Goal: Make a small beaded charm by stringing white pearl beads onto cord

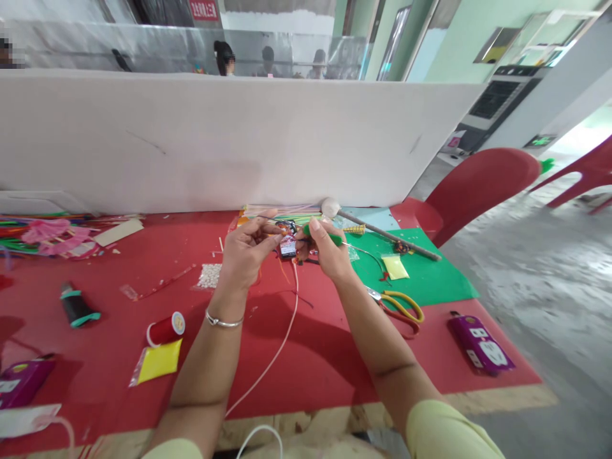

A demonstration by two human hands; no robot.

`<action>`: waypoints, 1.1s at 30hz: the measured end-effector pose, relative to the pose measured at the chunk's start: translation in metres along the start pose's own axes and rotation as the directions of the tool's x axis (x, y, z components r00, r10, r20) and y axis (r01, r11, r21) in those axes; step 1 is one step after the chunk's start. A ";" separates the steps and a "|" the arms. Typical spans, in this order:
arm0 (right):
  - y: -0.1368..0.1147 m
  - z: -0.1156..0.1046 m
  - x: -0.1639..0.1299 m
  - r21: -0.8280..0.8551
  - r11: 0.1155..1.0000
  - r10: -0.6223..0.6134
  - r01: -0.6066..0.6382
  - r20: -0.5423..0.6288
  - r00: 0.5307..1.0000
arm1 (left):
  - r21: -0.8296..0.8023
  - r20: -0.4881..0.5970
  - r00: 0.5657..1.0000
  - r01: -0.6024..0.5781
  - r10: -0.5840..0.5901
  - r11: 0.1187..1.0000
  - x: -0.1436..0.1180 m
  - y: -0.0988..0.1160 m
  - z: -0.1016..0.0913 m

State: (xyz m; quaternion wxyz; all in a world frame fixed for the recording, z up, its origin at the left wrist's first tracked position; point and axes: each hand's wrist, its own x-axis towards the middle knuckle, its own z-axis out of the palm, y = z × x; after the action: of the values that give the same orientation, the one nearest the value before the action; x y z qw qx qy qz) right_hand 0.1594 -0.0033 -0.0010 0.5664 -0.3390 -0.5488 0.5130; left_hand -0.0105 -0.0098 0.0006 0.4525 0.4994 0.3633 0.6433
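Observation:
My left hand (248, 250) is closed, thumb and fingertips pinched on something too small to name. A thin dark strand shows near these fingertips. My right hand (331, 254) is closed around a green stick-like handle (336, 240), which sticks out past the thumb. Both hands are above the red tabletop, their fingertips a short gap apart. Between and behind them is a small dark device with a lit screen (288, 246), partly covered by the fingers. A pale cable (289, 325) runs from it toward the table's front edge.
Scissors (404, 309) and a yellow packet (396, 268) lie on the right, with a grey stick (392, 234) behind. At left are a red thread spool (167, 328), another yellow packet (160, 361), black-teal cutters (76, 306) and white beads (209, 276). A white partition (215, 140) stands behind.

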 end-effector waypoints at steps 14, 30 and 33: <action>0.002 0.000 0.000 0.017 0.999 -0.045 0.044 0.051 0.998 | -0.096 0.030 0.995 0.101 -0.099 0.990 0.001 0.004 0.009; 0.006 0.005 -0.001 0.020 0.996 -0.082 0.082 -0.002 0.997 | -0.038 0.067 0.994 0.089 -0.086 0.995 0.001 0.004 0.007; 0.007 0.005 -0.001 0.024 0.997 -0.076 0.076 -0.005 0.997 | -0.020 0.054 0.995 0.080 -0.079 0.997 0.002 0.003 0.004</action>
State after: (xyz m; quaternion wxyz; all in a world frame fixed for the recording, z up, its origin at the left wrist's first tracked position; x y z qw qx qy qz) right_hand 0.1528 -0.0037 -0.0066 0.5906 -0.3122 -0.5539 0.4969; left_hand -0.0069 -0.0090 0.0048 0.4927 0.4965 0.3634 0.6153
